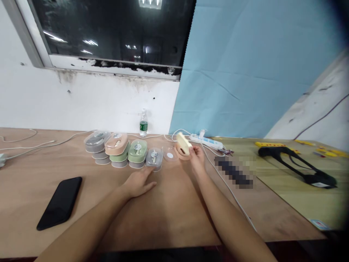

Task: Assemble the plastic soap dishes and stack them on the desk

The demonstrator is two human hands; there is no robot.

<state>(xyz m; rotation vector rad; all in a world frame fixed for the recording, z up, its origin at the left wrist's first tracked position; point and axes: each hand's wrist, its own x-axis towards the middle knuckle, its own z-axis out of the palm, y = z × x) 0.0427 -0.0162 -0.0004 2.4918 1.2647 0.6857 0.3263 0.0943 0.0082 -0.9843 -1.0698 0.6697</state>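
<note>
My right hand (197, 159) pinches a cream-coloured plastic piece (184, 143) at its right end, holding it tilted. Just below and behind that piece is a peach container (180, 153), partly hidden by it. A clear round-cornered lid (169, 154) with a white round label lies to its left. My left hand (138, 182) rests low over the table, thumb spread and fingers stretched towards a small grey box (154, 158) with a clear lid. The fingertips meet the box's front edge; whether they press on it I cannot tell.
Left of the grey box stand stacks of lidded boxes in green (137, 151), peach (116, 144) and grey (97, 141). A water bottle (143, 123) stands by the wall. A white power strip (207, 141) with cables, a black phone (60, 203) and a black strap-like frame (297, 165) lie around.
</note>
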